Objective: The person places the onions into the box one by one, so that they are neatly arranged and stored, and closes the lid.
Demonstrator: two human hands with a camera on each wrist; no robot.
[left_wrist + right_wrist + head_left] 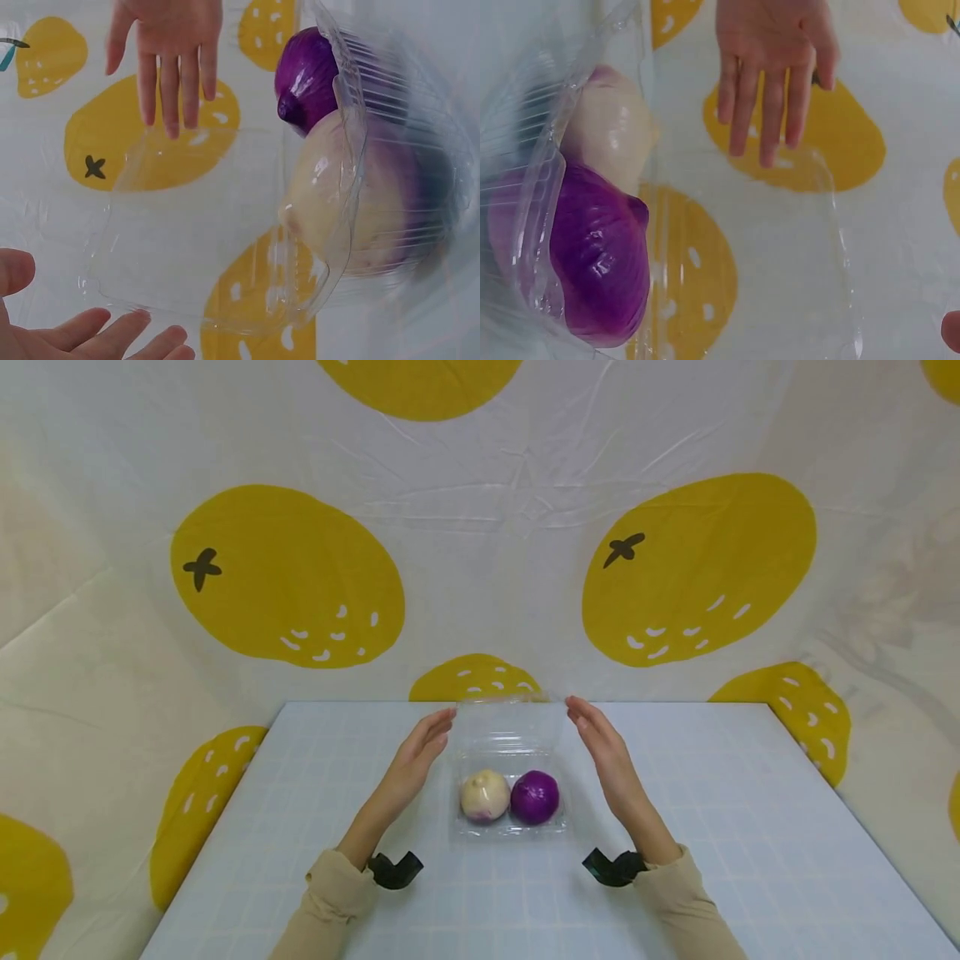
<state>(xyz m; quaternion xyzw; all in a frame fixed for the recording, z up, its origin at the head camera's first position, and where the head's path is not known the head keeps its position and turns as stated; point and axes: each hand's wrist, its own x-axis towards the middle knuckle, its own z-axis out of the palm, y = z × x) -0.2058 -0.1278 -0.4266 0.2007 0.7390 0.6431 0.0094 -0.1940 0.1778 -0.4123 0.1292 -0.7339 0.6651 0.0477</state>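
Observation:
A clear plastic clamshell box (512, 833) stands on the table with its lid (502, 727) raised at the back. Inside, a whitish turnip (484, 796) with a purple underside lies on the left, beside a shiny purple onion (535, 797). My left hand (414, 756) is held at the lid's left edge, fingers extended. On the opposite side, my right hand (611, 764) points its straight fingers toward the lid's right edge. Neither hand grips anything. Whether the fingertips touch the lid, I cannot tell. In the right wrist view only a fingertip (951, 330) of the right hand shows.
The table (300, 827) has a pale blue checked cover. Behind it hangs a white cloth (487, 585) with large yellow fruit prints, close to the table's back edge. A dark strap piece sits at each wrist.

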